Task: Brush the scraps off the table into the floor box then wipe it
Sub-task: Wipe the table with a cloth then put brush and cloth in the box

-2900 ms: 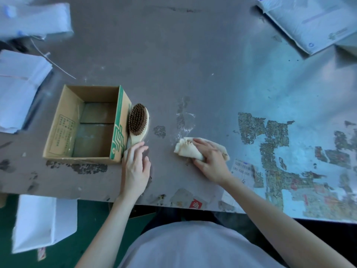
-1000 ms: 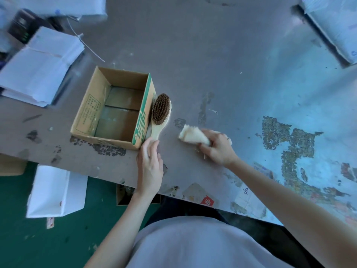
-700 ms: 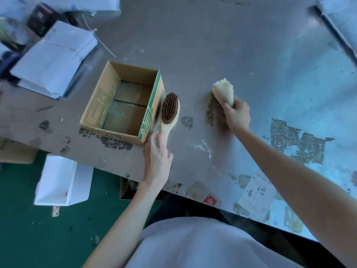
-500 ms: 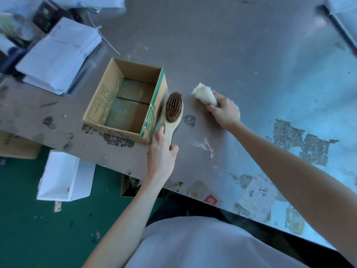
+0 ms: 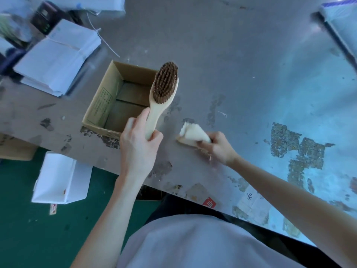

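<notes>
The worn grey worktop (image 5: 241, 55) fills the view, its coating flaked in patches toward its right side, where bluish light glares. Stacks of white paper (image 5: 56, 55) sit at its far left; dark green floor (image 5: 23, 238) lies below its near edge

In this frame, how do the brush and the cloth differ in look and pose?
The brush is rigid: pale wooden handle, brown bristles facing up; the cloth is a soft cream wad. The brush appears lifted off the table, its head over the cardboard box edge; the cloth lies on the table. The left hand grips the brush; the right hand grips the cloth. Shared: each is held in one hand.
</notes>
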Demonstrator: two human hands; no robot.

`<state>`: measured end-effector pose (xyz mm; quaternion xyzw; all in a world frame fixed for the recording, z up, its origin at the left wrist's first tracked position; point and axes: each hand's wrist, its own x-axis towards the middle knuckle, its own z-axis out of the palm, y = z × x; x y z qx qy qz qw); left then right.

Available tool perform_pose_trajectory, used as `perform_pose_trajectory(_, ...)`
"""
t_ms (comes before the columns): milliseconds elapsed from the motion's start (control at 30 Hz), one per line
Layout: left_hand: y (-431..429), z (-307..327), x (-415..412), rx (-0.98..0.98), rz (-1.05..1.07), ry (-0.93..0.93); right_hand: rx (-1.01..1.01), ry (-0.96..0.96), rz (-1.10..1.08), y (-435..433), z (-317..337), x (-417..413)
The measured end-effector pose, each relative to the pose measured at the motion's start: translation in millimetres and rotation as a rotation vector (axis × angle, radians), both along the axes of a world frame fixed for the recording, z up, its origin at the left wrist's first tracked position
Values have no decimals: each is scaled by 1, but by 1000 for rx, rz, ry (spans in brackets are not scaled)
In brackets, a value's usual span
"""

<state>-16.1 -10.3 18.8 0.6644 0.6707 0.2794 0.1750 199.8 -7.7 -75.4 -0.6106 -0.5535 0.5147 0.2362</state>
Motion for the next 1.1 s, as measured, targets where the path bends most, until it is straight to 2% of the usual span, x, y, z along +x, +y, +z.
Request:
perform_pose_trajectory(67, 1, 4, -7, -15, 27, -29, 19, 58, -174, 16, 2, -4)
perform_pose_trajectory(133, 3, 5, -15, -20, 66, -46, 78, 38, -297, 35, 3, -11)
perform_pose_trajectory(233, 6, 5, -25, -28, 133, -35, 75, -18, -337, 60, 2, -27)
perform_pose_trajectory(433, 9, 5, -38, -82, 239, -45, 206, -258, 67, 73, 6, -56)
perform_pose_trajectory(633, 8, 1, -39, -106, 246, -44, 311, -255, 426, 47, 4, -41)
perform_pose_trajectory(833, 1, 1, -30, -98, 212, -12, 216, -206, 533, 22, 0, -10)
perform_pose_trajectory(933, -5, 3, -26, -82, 195, 0, 177, -200, 479, 25, 1, -2)
perform_pose_trajectory(1100, -21, 3, -25, -77, 208, 19, 85, -117, 35, 20, 4, 35)
